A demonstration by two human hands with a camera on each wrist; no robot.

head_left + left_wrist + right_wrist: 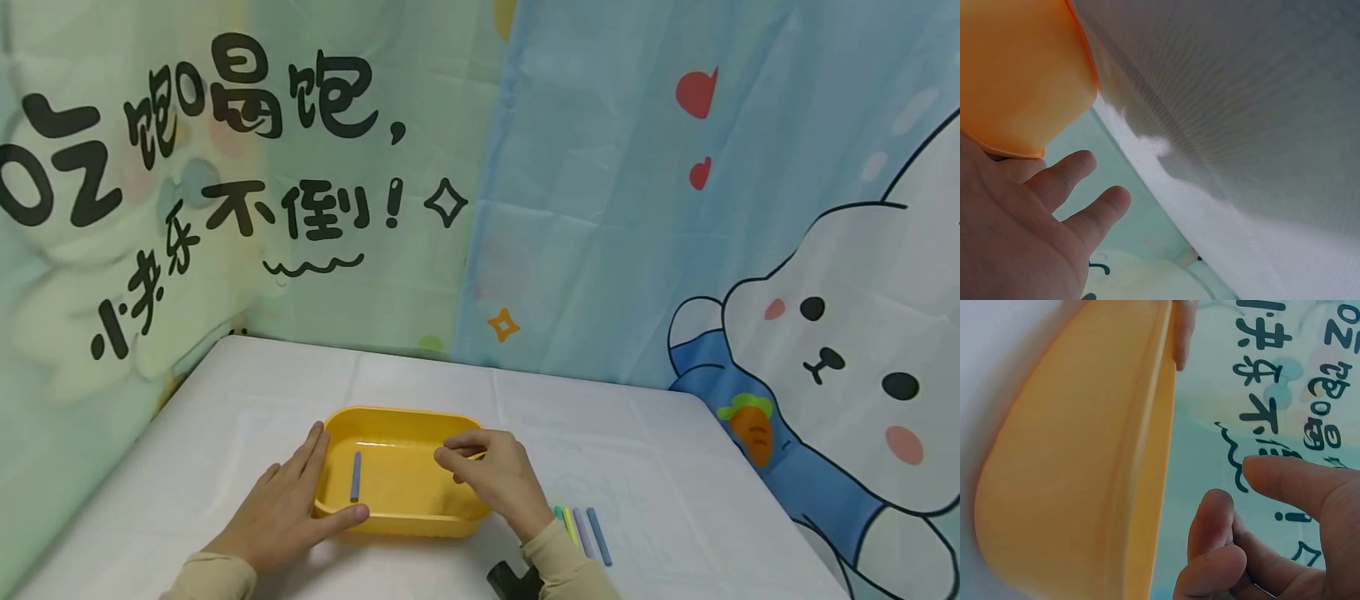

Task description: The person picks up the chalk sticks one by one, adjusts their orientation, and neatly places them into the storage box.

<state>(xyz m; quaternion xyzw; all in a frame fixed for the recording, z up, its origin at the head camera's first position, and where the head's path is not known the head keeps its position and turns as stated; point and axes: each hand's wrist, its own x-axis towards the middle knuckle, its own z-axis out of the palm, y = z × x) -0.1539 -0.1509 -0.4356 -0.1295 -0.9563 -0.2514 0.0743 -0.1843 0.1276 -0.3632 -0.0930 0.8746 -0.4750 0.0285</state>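
Closest to me, a black object (514,581) shows beside my right sleeve (568,565), cut off by the view. Farther in, on the white worktop (667,467), sits a yellow tray (405,483). My left hand (273,512) rests against its left end, fingers straight and spread wide, thumb over the near rim. My right hand (498,479) hangs above the right end, fingers bent, a narrow gap at the thumb, nothing visible held there. One blue stick (356,476) lies inside, at the left. Right of the tray lie, left to right, a green stick (558,512), yellow stick (571,527), purple stick (582,533) and second blue stick (599,537). Beyond the worktop's far edge hangs a printed curtain (585,250).
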